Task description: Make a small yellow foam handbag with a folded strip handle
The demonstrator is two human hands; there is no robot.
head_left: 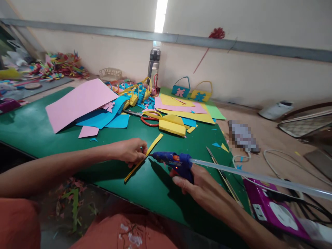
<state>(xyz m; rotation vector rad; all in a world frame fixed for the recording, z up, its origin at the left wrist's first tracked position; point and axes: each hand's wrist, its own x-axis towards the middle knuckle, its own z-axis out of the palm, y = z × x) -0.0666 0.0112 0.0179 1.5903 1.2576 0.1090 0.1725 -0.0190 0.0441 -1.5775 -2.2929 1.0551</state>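
Over green tabletop, left grip holds a yellow strip; right grip clasps a glue gun, handle mostly hidden.

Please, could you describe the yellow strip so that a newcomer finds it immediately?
Over the green board, find the left hand. At its fingers is the yellow strip, slanting past the tip of the blue glue gun. Unlike the folded yellow piece beyond, it is long and narrow.

It's a craft workspace: glue gun, paper scraps.
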